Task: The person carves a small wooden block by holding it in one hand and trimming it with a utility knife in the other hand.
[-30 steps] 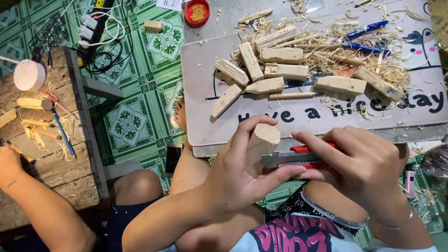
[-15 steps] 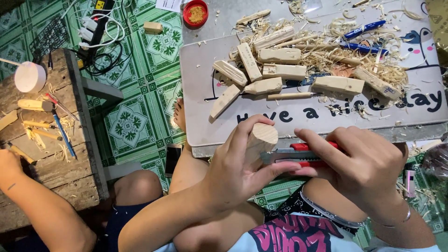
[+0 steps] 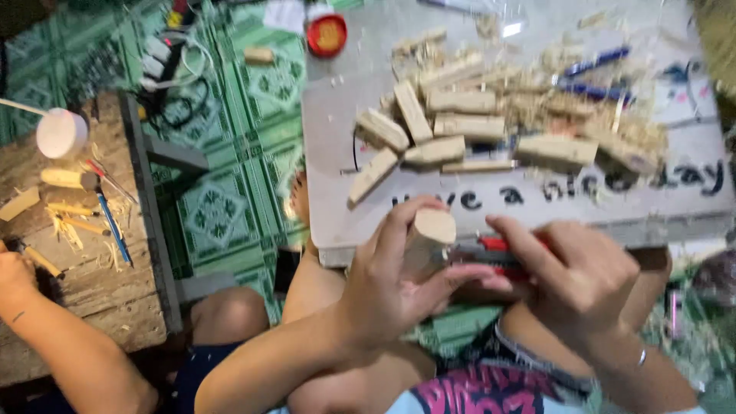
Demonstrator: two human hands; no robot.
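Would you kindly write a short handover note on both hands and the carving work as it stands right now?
Left hand: grips a rounded wood block, cut end up.
Right hand: holds a red-handled knife against the block's side.
On the grey board: a pile of cut wood pieces amid shavings, with blue pens. A red lid lies beyond.
Done: many pieces already cut.
Left: the held block looks only partly shaped.
Another person's arm rests at the wooden bench on the left.

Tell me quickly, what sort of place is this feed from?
Probably a home woodcarving spot on the floor: green patterned floor mat, a low grey table strewn with cut wood blocks and shavings, and another person's arm at a wooden bench.
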